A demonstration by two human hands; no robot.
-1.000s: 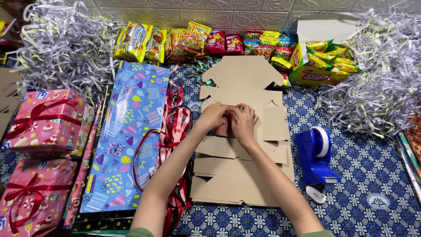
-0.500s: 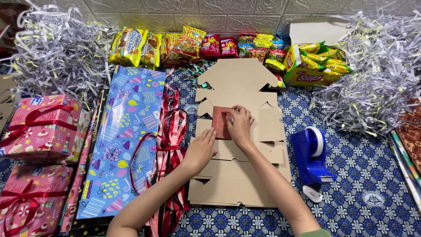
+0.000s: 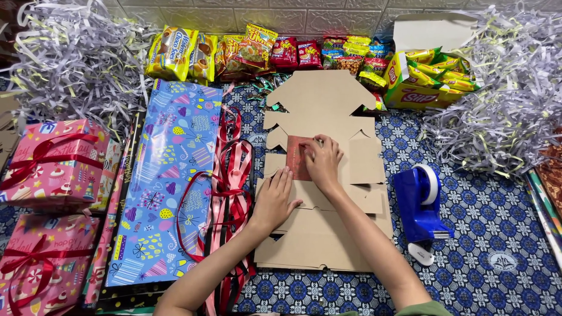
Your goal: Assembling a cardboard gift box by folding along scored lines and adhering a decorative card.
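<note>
At mid-table, our left hand (image 3: 274, 199) lies flat, fingers open, pinning the unfolded cardboard box blank (image 3: 321, 175) steady, while our right hand (image 3: 322, 161) presses bent fingertips onto a small red card (image 3: 295, 155) at its centre.

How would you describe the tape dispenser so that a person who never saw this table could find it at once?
Start at the flat brown cardboard sheet in the middle, where both hands rest. Look just to its right, on the blue patterned cloth. The tape dispenser stands there: solid blue plastic with a white roll on top, the only hard plastic tool among paper shreds and snack packets.
</note>
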